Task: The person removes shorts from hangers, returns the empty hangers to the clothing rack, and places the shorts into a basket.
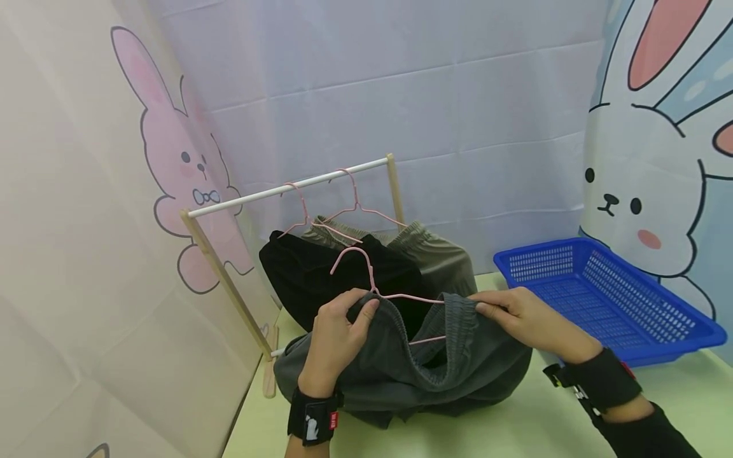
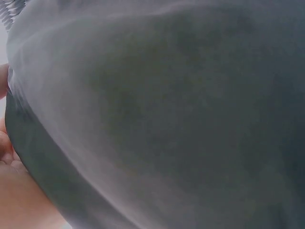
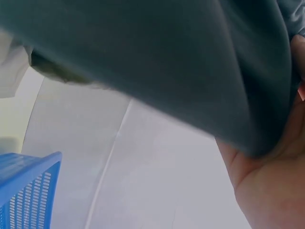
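Note:
Dark grey shorts (image 1: 401,375) with an elastic waistband are held up over the table, the waist facing up. My left hand (image 1: 339,334) pinches the waistband on the left between thumb and fingers, right beside the neck of a pink hanger (image 1: 372,280). At the right side of the waistband, my right hand (image 1: 523,315) pinches the cloth near the hanger's arm. The hanger's hook stands free above the waist, and its lower bar shows inside the opening. Grey cloth fills most of the left wrist view and hangs past the palm in the right wrist view.
Behind the shorts stands a rack with a white rail (image 1: 240,200) and wooden posts. Black shorts (image 1: 321,270) and khaki shorts (image 1: 443,257) hang there on pink hangers. A blue basket (image 1: 607,299) sits at the right on the pale green table (image 1: 458,439).

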{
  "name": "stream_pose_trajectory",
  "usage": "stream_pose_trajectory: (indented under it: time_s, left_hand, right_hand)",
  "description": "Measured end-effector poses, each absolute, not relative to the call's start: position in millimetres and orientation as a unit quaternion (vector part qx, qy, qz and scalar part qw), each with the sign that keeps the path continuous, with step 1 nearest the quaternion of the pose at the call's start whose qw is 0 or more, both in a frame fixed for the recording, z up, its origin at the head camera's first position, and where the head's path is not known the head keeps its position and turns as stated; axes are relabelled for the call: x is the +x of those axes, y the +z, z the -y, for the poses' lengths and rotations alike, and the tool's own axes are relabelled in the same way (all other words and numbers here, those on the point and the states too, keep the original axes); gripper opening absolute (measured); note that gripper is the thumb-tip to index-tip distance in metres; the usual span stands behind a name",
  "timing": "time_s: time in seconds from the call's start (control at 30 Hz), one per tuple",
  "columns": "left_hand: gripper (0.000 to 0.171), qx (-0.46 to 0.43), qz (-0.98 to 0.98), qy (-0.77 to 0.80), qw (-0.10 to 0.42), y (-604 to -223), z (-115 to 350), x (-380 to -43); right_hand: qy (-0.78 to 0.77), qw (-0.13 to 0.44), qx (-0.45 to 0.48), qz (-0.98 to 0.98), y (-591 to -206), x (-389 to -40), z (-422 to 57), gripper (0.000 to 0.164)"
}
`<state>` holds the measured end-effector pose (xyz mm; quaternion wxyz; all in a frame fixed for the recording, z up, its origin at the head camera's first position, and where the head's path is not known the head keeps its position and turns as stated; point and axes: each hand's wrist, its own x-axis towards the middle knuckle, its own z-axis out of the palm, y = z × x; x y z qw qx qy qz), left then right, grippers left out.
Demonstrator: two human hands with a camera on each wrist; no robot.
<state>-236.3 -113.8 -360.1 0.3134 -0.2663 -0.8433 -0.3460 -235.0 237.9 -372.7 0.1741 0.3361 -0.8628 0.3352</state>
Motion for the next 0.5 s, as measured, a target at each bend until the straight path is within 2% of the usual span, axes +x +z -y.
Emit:
stream_pose_trajectory:
  time_s: [0.5]
  left_hand:
    - [0.013,-0.264,0.84,-0.363,0.304,-358.9,121.2,-234.0]
  right_hand:
    - [0.338,0.181,0.28,0.88,-388.0,-229.3,-266.9,0.027]
